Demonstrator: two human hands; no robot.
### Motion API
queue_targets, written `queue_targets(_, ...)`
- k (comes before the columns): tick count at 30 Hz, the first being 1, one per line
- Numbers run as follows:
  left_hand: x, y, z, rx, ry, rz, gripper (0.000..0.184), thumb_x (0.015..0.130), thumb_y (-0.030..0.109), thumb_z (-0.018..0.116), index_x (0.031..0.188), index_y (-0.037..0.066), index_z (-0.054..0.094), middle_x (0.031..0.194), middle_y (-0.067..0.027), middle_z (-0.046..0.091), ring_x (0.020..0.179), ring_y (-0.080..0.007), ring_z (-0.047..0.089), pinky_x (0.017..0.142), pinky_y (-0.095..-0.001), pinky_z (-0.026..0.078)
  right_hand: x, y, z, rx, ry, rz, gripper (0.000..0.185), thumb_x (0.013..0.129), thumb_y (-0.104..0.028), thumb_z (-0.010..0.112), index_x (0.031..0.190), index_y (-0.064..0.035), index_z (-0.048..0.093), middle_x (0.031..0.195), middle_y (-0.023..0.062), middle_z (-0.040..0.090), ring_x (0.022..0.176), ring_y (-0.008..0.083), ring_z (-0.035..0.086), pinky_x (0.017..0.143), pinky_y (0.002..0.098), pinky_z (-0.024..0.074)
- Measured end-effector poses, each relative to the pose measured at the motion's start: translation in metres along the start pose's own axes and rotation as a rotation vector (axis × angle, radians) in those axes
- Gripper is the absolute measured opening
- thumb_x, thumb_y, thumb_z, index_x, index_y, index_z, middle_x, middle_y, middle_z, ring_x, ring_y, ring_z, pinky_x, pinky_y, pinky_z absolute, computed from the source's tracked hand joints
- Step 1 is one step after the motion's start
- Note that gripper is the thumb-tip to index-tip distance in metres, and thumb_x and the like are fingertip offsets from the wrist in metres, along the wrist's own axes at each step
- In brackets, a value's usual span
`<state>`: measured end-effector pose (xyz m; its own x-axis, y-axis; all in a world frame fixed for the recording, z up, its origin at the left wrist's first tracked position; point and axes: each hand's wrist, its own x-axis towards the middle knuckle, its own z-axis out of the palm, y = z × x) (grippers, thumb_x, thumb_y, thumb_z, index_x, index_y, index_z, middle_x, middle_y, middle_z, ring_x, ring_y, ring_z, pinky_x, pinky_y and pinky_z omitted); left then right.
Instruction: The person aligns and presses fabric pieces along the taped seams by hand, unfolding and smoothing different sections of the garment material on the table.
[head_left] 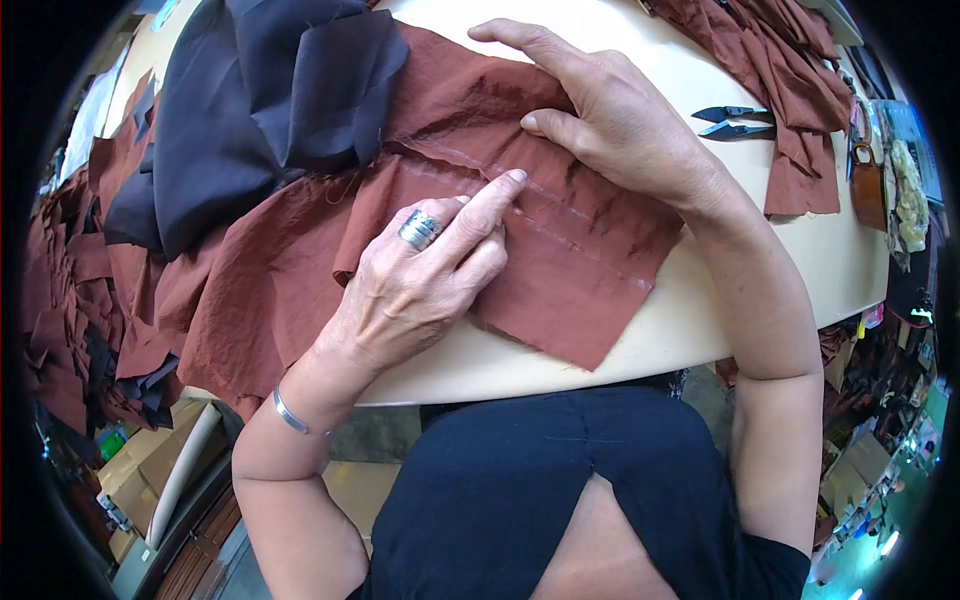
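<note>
Rust-brown fabric lies on the pale table, with light chalk-like lines running across it. My left hand, wearing a wide silver ring, rests on this cloth; its index finger is stretched out and touches the fabric near the lines, while the other fingers curl under. To the upper right, my right hand has its thumb and index finger spread apart over the cloth's upper part, and nothing shows between them. Dark navy fabric is bunched on top of the brown cloth, left of my hands.
Thread snips lie at the upper right beside more brown fabric. A brown holder sits at the right edge of the table. Many cut pieces are piled at the left, above cardboard boxes.
</note>
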<state>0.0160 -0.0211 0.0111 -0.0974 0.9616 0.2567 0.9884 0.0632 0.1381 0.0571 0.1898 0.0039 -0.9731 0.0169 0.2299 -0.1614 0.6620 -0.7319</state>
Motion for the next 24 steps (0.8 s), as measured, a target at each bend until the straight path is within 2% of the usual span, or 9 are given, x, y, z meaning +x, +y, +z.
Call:
queue_targets(2,0.001,0.001,0.0,0.017,-0.029,-0.006,0.018,0.072,0.003,0.058,0.09,0.0,0.06,0.12,-0.012,0.057,0.085,-0.0204,0.06,0.074,-0.03,0.05,0.0,-0.005,-0.005,0.003,-0.079,0.11,0.062,0.075,0.004,0.062,0.132,-0.0152,0.044,0.109,0.0159,0.062,0.076,0.0261,0.063,0.074,0.0347,0.0497)
queue_targets(5,-0.001,0.0,0.0,0.021,-0.028,-0.004,0.02,0.072,0.004,0.057,0.091,0.001,0.06,0.12,-0.0112,0.057,0.086,-0.0199,0.06,0.075,-0.0294,0.05,-0.001,0.005,0.002,0.055,0.029,-0.022,0.062,0.075,0.004,0.063,0.131,-0.0153,0.044,0.104,0.0146,0.063,0.069,0.0248,0.061,0.07,0.0347,0.0493)
queue_targets(8,-0.003,-0.002,0.004,0.035,0.008,0.042,0.02,0.071,0.006,0.058,0.091,0.004,0.059,0.121,-0.0089,0.057,0.086,-0.0201,0.059,0.075,-0.0288,0.051,-0.001,0.004,0.002,0.042,0.023,-0.016,0.061,0.075,0.003,0.063,0.131,-0.0152,0.045,0.1,0.0137,0.064,0.067,0.0233,0.06,0.069,0.0341,0.0491)
queue_targets(11,-0.002,-0.002,0.003,0.078,0.01,0.101,0.018,0.072,0.009,0.058,0.089,0.011,0.057,0.123,-0.0045,0.057,0.087,-0.021,0.059,0.076,-0.0287,0.051,0.0,-0.003,-0.005,0.009,-0.089,0.15,0.061,0.075,0.002,0.065,0.13,-0.015,0.045,0.098,0.0133,0.064,0.068,0.0217,0.06,0.069,0.0336,0.0491)
queue_targets(14,-0.001,0.0,0.001,0.144,-0.027,0.127,0.015,0.074,0.015,0.057,0.088,0.017,0.053,0.126,0.0016,0.056,0.09,-0.0218,0.059,0.074,-0.0284,0.052,-0.002,0.005,0.001,0.048,0.016,-0.017,0.06,0.075,0.001,0.065,0.129,-0.0143,0.046,0.098,0.0129,0.064,0.067,0.0202,0.06,0.068,0.0332,0.0493)
queue_targets(17,-0.001,0.0,-0.001,0.149,-0.059,0.168,0.015,0.073,0.016,0.057,0.088,0.017,0.053,0.127,0.0021,0.055,0.09,-0.0217,0.059,0.074,-0.0289,0.052,0.0,-0.003,-0.005,0.013,-0.059,0.102,0.059,0.074,0.001,0.065,0.129,-0.0135,0.046,0.101,0.0129,0.064,0.074,0.0226,0.062,0.073,0.0339,0.0497)
queue_targets(18,-0.001,0.0,-0.001,0.14,-0.058,0.165,0.015,0.073,0.016,0.056,0.088,0.017,0.056,0.126,0.0032,0.056,0.09,-0.0223,0.059,0.074,-0.0295,0.053,-0.001,-0.001,-0.003,0.026,-0.028,0.045,0.059,0.074,0.002,0.065,0.129,-0.0131,0.046,0.103,0.0131,0.064,0.077,0.0236,0.062,0.075,0.0341,0.0495)
queue_targets(20,-0.002,-0.001,-0.002,0.066,-0.055,0.169,0.017,0.075,0.015,0.055,0.092,0.015,0.056,0.123,-0.0019,0.056,0.089,-0.0249,0.06,0.076,-0.0315,0.053,-0.003,0.007,0.001,0.051,0.034,-0.072,0.06,0.074,0.002,0.064,0.129,-0.0124,0.046,0.106,0.0133,0.064,0.084,0.0256,0.063,0.08,0.0345,0.0492)
queue_targets(24,-0.008,-0.014,0.002,-0.049,0.119,0.051,0.03,0.069,0.01,0.057,0.097,0.003,0.062,0.111,-0.0125,0.058,0.093,-0.0255,0.06,0.079,-0.0324,0.052,-0.006,0.002,-0.004,0.061,-0.004,-0.016,0.061,0.074,0.003,0.064,0.13,-0.0116,0.045,0.109,0.0141,0.063,0.092,0.0276,0.063,0.084,0.0347,0.048)
